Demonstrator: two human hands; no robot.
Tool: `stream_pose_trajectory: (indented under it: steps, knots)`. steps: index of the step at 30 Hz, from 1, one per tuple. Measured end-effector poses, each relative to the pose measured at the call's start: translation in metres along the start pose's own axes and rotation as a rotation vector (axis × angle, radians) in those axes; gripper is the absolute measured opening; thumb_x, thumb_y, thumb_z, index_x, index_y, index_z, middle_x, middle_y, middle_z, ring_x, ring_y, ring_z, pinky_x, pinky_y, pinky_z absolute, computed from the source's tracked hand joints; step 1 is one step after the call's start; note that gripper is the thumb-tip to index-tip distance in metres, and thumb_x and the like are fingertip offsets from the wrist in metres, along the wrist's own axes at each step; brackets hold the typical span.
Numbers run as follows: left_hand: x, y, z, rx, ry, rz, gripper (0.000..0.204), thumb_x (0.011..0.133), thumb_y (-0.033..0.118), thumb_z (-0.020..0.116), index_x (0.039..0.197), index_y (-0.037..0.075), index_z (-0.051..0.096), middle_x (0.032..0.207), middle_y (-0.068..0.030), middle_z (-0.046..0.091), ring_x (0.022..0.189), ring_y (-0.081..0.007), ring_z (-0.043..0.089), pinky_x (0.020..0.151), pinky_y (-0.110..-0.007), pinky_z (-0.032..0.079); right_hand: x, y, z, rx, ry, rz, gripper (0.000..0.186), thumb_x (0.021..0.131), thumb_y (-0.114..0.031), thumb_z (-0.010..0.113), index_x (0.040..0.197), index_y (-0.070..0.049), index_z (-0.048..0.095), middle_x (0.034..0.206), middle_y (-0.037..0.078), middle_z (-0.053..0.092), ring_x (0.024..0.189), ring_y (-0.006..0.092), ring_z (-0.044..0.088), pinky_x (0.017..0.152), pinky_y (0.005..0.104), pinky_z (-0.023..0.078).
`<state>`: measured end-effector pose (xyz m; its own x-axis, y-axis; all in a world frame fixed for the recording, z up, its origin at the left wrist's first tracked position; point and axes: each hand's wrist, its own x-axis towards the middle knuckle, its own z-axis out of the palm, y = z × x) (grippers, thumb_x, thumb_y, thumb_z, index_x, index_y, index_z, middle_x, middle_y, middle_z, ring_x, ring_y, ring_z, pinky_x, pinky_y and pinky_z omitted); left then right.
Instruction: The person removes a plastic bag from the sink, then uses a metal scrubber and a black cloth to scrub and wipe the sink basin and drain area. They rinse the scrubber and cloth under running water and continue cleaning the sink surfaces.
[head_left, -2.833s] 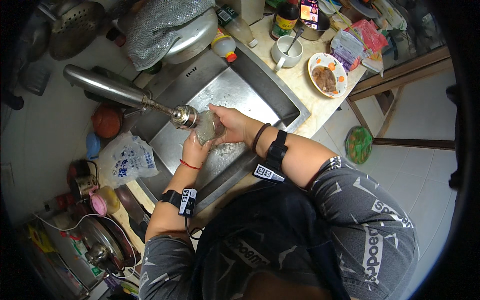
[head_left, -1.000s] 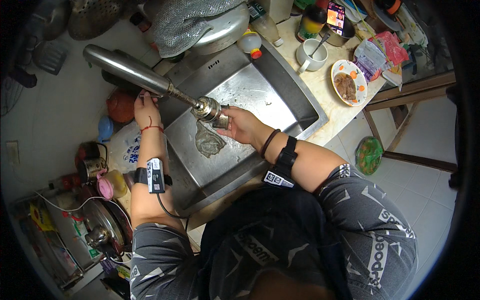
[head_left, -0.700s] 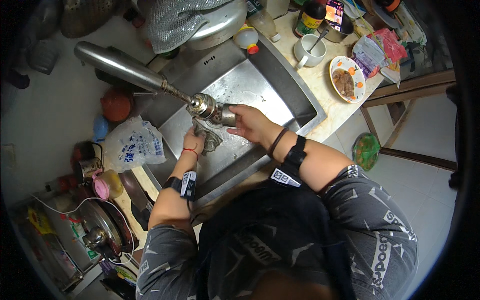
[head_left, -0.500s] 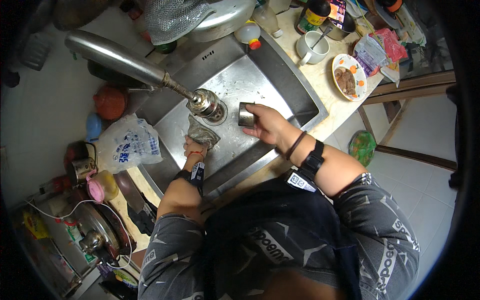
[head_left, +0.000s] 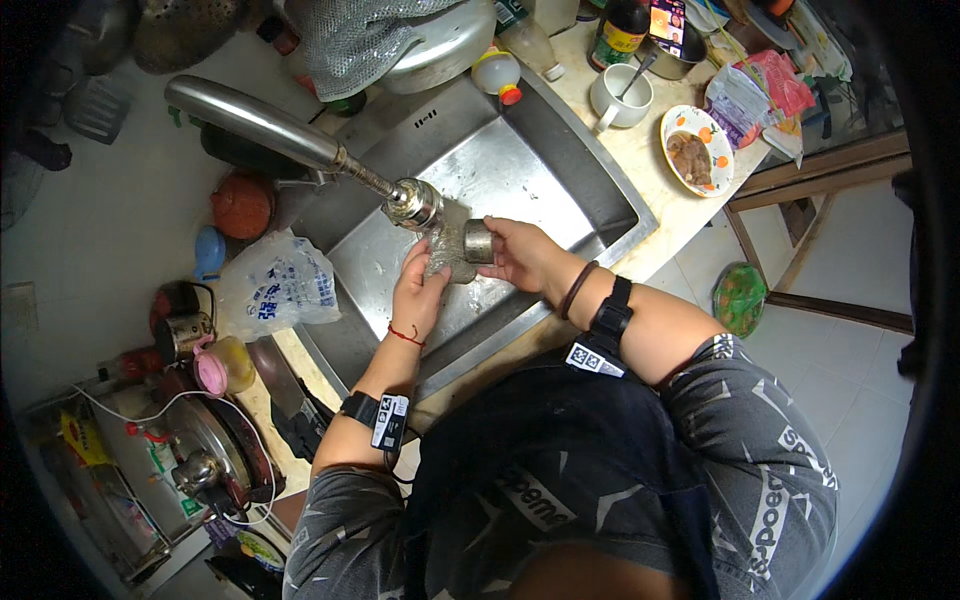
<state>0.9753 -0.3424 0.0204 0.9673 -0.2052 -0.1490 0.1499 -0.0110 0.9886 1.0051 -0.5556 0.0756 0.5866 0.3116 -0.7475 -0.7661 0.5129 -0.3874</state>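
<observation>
a small cylindrical cup (head_left: 479, 242) of dull metal is clamped between the thumb and fingers of the right hand (head_left: 518, 252). a limp, greyish, rough-textured cloth (head_left: 450, 257) is pinched in the left hand (head_left: 417, 292), right at the cup. both are held below the tubular metal faucet (head_left: 257, 122), over the smooth steel sink (head_left: 500, 160).

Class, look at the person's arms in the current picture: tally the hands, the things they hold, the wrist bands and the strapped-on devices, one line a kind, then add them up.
Hands: 2 (left hand, right hand)
Held things: 2 (grey cloth-like piece, metal cylinder)
Wrist bands: 2 (red band, brown band)
Strapped-on devices: 2 (left forearm device, right forearm device)
Total: 8
</observation>
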Motion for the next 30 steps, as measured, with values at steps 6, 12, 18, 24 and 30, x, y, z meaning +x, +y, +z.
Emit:
stream_pose_trajectory:
  steps: [6, 12, 18, 24, 30]
  knots:
    - [0.002, 0.039, 0.026, 0.011, -0.061, -0.15, 0.034, 0.09, 0.003, 0.057, 0.123, 0.0, 0.049, 0.141, -0.0169, 0.039, 0.129, -0.0215, 0.04, 0.104, -0.033, 0.035, -0.012, 0.0, 0.009, -0.038, -0.113, -0.005, 0.016, 0.095, -0.027, 0.05, 0.096, -0.012, 0.056, 0.071, -0.003, 0.054, 0.07, 0.0132, 0.054, 0.073, 0.0367, 0.048]
    - [0.001, 0.064, 0.034, -0.088, -0.17, 0.079, 0.069, 0.087, 0.001, 0.059, 0.145, 0.006, 0.023, 0.143, -0.0113, 0.037, 0.129, -0.0204, 0.039, 0.105, -0.033, 0.035, -0.033, -0.003, 0.016, -0.091, -0.162, -0.083, 0.009, 0.093, -0.021, 0.054, 0.094, -0.012, 0.055, 0.076, -0.002, 0.053, 0.069, 0.0126, 0.053, 0.067, 0.0346, 0.048]
    - [-0.005, 0.075, 0.036, 0.393, -0.146, 0.25, 0.064, 0.085, 0.012, 0.065, 0.139, 0.005, 0.032, 0.138, -0.0132, 0.041, 0.128, -0.024, 0.04, 0.108, -0.038, 0.032, -0.044, -0.001, 0.019, -0.181, -0.164, -0.108, 0.021, 0.094, -0.025, 0.055, 0.107, -0.009, 0.056, 0.099, 0.003, 0.061, 0.086, 0.0149, 0.059, 0.076, 0.0378, 0.05]
    - [0.003, 0.071, 0.063, -0.133, 0.347, -0.092, 0.048, 0.09, 0.013, 0.058, 0.131, 0.0, 0.036, 0.109, -0.0136, 0.058, 0.099, -0.0204, 0.058, 0.086, -0.032, 0.048, -0.051, 0.009, 0.026, -0.394, -0.231, -0.207, 0.051, 0.096, -0.052, 0.044, 0.117, -0.007, 0.054, 0.11, 0.006, 0.059, 0.104, 0.0147, 0.054, 0.082, 0.0379, 0.048]
    - [0.026, 0.079, 0.066, -0.463, 0.266, -0.485, 0.022, 0.092, 0.011, 0.051, 0.111, 0.003, 0.044, 0.085, -0.0105, 0.058, 0.065, -0.0224, 0.062, 0.053, -0.035, 0.053, -0.045, 0.021, 0.024, -0.285, -0.209, -0.168, 0.032, 0.097, -0.042, 0.044, 0.095, -0.013, 0.057, 0.072, -0.005, 0.051, 0.064, 0.0076, 0.045, 0.057, 0.0279, 0.036]
